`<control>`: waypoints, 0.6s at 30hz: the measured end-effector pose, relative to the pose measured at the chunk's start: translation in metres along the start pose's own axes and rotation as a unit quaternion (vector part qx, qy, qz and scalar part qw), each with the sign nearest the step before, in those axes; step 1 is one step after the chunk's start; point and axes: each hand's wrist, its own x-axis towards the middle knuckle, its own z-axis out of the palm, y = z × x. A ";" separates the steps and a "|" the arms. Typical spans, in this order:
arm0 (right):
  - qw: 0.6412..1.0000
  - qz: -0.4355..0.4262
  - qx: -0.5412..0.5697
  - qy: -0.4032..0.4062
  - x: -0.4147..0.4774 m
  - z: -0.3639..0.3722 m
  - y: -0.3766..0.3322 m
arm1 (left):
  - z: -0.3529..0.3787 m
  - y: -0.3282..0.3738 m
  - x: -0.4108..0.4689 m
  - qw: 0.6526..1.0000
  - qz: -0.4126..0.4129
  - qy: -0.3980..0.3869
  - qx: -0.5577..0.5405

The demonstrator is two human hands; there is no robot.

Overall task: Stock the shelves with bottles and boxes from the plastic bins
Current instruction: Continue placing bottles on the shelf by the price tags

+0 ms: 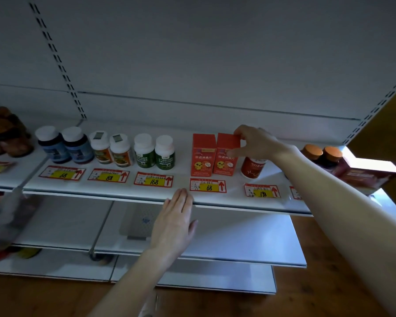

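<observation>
Right grip pinches top of orange box, upright at middle of shelf. Twin box touches its left side; red bottle stands just right. Left grip holds nothing, fingers straight, at shelf front edge.

We stand in a shop, at a white retail shelf.
Red-and-yellow price tags with handwritten numbers line its front edge; we see white-capped bottles standing in pairs above them, and a red box beside its twin; slotted uprights run up the back panel; lower shelves step out below.
</observation>
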 end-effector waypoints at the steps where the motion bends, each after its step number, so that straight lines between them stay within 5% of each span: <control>1: 1.000 -0.002 0.000 -0.002 0.001 0.000 0.000 | 0.001 0.000 0.000 1.000 0.000 -0.004 0.007; 18: 1.000 -0.020 0.001 -0.019 -0.001 0.004 0.004 | 0.015 -0.004 0.004 0.997 -0.008 0.036 0.074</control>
